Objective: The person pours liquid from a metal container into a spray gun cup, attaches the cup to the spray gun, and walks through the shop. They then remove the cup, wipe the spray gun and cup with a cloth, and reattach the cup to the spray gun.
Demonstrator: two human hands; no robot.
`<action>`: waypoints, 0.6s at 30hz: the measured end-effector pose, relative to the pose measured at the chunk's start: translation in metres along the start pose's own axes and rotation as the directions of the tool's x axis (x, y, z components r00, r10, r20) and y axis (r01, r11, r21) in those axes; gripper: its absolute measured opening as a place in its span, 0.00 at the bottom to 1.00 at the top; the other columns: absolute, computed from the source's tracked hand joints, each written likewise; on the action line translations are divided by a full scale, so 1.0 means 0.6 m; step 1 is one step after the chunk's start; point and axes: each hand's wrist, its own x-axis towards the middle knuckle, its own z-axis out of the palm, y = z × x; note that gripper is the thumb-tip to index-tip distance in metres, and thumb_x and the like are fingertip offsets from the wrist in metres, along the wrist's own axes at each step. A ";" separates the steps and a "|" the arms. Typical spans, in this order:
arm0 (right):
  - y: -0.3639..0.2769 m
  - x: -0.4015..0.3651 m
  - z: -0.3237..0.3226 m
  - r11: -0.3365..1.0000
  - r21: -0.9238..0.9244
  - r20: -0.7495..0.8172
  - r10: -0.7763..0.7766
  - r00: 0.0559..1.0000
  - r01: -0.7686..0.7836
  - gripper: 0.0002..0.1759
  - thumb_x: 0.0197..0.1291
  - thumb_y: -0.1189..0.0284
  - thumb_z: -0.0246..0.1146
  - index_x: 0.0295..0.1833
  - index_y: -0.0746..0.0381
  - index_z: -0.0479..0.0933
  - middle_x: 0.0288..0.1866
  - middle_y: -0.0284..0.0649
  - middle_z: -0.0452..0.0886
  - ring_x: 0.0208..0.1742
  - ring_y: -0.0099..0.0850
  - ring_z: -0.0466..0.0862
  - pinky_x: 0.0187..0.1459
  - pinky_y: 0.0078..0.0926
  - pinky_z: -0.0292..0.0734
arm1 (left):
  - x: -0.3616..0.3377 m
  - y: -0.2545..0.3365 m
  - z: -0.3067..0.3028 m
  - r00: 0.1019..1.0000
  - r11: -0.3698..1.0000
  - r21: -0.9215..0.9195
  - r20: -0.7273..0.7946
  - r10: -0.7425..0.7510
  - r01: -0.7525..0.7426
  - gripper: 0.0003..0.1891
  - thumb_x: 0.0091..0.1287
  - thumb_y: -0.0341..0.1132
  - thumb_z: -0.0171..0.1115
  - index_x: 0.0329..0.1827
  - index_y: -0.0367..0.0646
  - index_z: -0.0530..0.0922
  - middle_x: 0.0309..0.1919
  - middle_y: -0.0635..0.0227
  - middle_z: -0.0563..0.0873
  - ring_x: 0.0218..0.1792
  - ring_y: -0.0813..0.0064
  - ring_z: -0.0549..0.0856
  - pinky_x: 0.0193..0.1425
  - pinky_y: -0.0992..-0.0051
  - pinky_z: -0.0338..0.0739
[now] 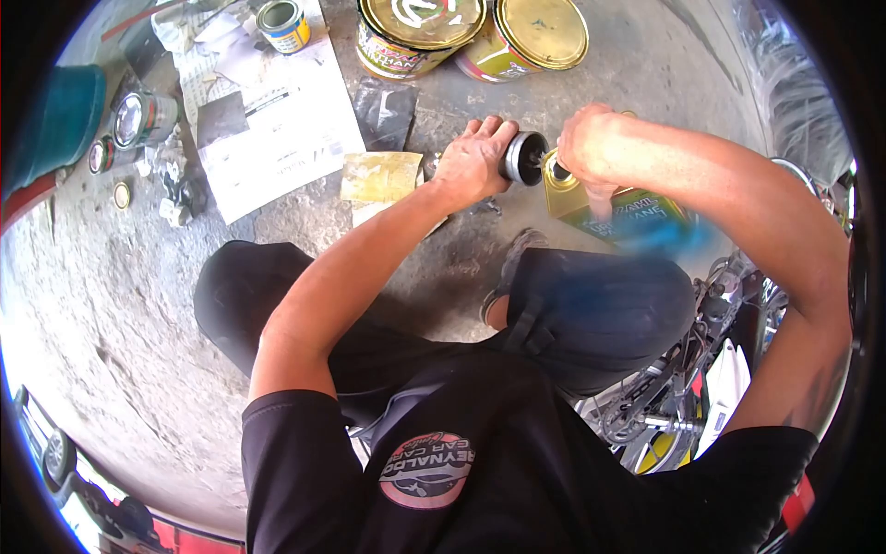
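Head view: the left hand [472, 164] has its grip clenched around a small can [524, 157], while the right hand [591, 148] grasps the tilted rectangular tin [616, 208] touching it. Pouring seems underway; the fill level is hidden.

A: Surface?
B: Rough grey concrete floor [120, 305], stained.
A: On it?
B: Top centre: big yellow tin [415, 32], lid on, and a second yellow tin [531, 37] just beside it. Upper left: printed paper sheets [277, 129], small tin [283, 25] at their top edge, side-lying can [143, 118], loose lid [122, 195] below. Centre: yellow sandpaper sheet [380, 175], dark sheet [386, 113] above. Rectangular tin [614, 208] right of centre, can't tell if it rests on the floor.
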 end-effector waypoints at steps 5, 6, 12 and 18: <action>-0.004 0.002 -0.005 0.999 -0.032 0.000 -0.011 1.000 0.011 0.41 0.41 0.35 0.84 0.53 0.55 0.92 0.50 0.31 0.94 0.53 0.31 0.93 0.52 0.37 0.89 | -0.001 -0.005 0.007 0.999 0.999 -0.024 -0.048 0.025 -0.026 0.38 0.49 0.32 0.81 0.67 0.49 0.75 0.60 0.57 0.82 0.62 0.45 0.81 0.69 0.53 0.80; -0.004 0.001 -0.007 0.999 -0.038 -0.009 -0.020 1.000 0.019 0.41 0.41 0.36 0.84 0.54 0.54 0.92 0.49 0.31 0.94 0.53 0.31 0.94 0.51 0.38 0.89 | -0.002 -0.004 0.003 0.999 0.999 -0.023 -0.047 0.022 -0.023 0.38 0.49 0.32 0.81 0.67 0.49 0.75 0.60 0.57 0.82 0.62 0.45 0.81 0.69 0.53 0.80; 0.011 -0.006 0.038 0.994 0.108 -0.194 0.010 0.981 0.012 0.46 0.41 0.43 0.87 0.65 0.56 0.88 0.58 0.41 0.91 0.61 0.43 0.90 0.64 0.51 0.85 | -0.001 -0.010 0.002 1.000 0.998 -0.065 0.007 -0.025 0.026 0.38 0.52 0.34 0.81 0.69 0.48 0.75 0.63 0.57 0.81 0.66 0.45 0.80 0.73 0.52 0.78; 0.022 -0.032 0.138 0.941 0.334 -0.472 0.218 0.854 -0.056 0.70 0.39 0.53 0.88 0.86 0.69 0.62 0.67 0.53 0.77 0.71 0.46 0.77 0.74 0.43 0.72 | 0.001 -0.014 0.000 1.000 0.988 -0.152 -0.013 -0.011 0.009 0.42 0.48 0.33 0.82 0.71 0.47 0.75 0.64 0.56 0.81 0.67 0.46 0.79 0.74 0.55 0.78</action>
